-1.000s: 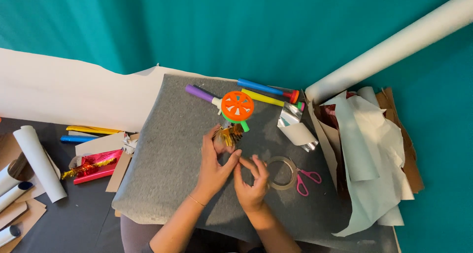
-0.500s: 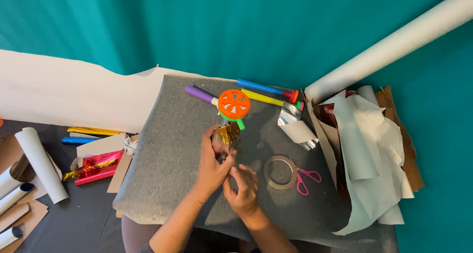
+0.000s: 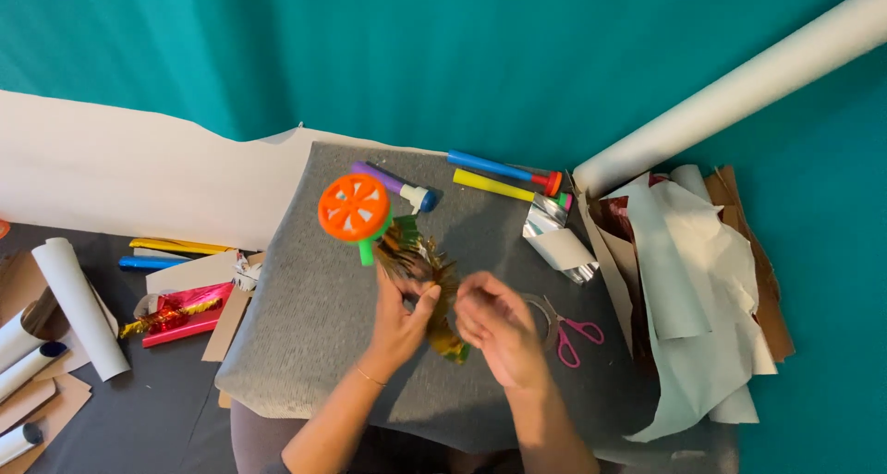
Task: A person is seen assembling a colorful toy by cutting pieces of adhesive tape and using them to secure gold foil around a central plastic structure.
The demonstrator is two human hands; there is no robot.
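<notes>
My left hand (image 3: 400, 319) holds up a toy with a round orange slotted head (image 3: 354, 208) on a green stem, with shiny gold-green foil fringe (image 3: 418, 263) around the stem. My right hand (image 3: 499, 326) is beside it, fingers curled at the lower end of the fringe (image 3: 450, 343); its motion blurs the grip. Both hands hover over a grey felt mat (image 3: 305, 317). A tape roll (image 3: 540, 309) lies partly hidden behind my right hand.
Pink-handled scissors (image 3: 577, 331) lie right of the hands. Purple (image 3: 393, 185), blue (image 3: 504, 168) and yellow (image 3: 499, 186) party blowers rest at the mat's far edge. Crumpled paper and foil (image 3: 688, 289) pile at right under a white paper roll (image 3: 739, 86). Red tinsel (image 3: 176, 312) and paper rolls (image 3: 78, 317) lie left.
The orange-headed toy has been lifted off the mat and swung left and toward me in my left hand. My right hand moved up to the fringe.
</notes>
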